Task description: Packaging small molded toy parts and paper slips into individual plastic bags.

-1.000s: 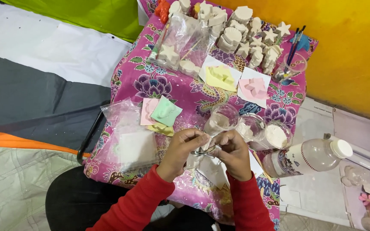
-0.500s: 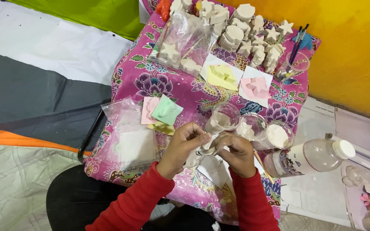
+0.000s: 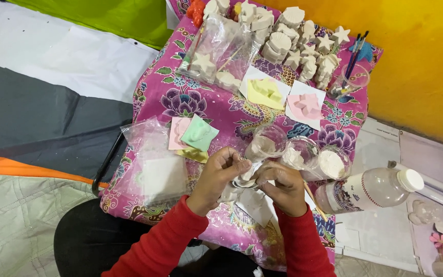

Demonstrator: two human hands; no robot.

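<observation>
Left hand and right hand meet at the near middle of the surface, fingers curled, both pinching a small clear plastic bag between them. Three clear cups with white powder sit just beyond. Plastic bottle lies at right; green mould at left.

The person wore a bright red long-sleeved top, its sleeves reaching to the wrists with snug cuffs. Below it showed black trousers. The left hand and right hand were bare, without gloves.
</observation>
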